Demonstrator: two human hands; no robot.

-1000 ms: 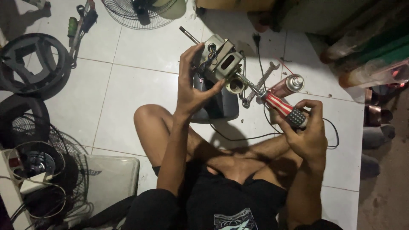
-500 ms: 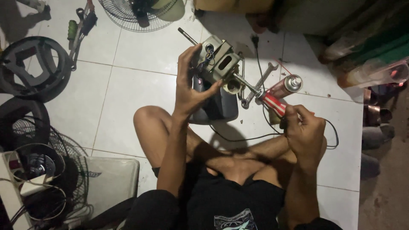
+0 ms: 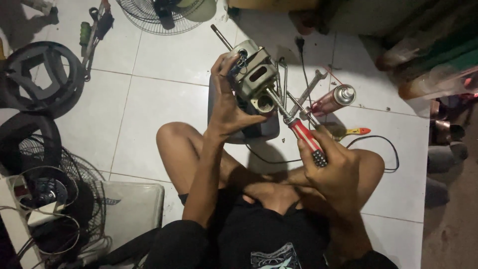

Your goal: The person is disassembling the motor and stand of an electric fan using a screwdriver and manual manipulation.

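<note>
While fingers (image 3: pixel 226 89) wrap motor (image 3: pixel 254 79), screwdriver (image 3: pixel 306 142) gripped

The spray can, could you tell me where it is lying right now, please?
In the head view the spray can lies on the white tiled floor at upper right, just beyond the red-handled screwdriver in the right hand, beside a wrench.

**Colours and Patterns at the Floor**

The floor (image 3: pixel 159 109) is laid in white tiles crossed by thin dark grout lines. The fan motor (image 3: pixel 254 77) is seen in dull grey-olive metal with a silvery shaft. The screwdriver (image 3: pixel 306 142) is marked by a red handle with a black studded end. The spray can (image 3: pixel 332 99) is coloured metallic pink-red under a silver top. The small brush (image 3: pixel 354 132) is finished in yellow with an orange-red tip. A black shirt (image 3: pixel 269 239) with a pale printed design is worn. The fan grille (image 3: pixel 149 17) is made of dark wire. The cable (image 3: pixel 383 149) is black.
</note>
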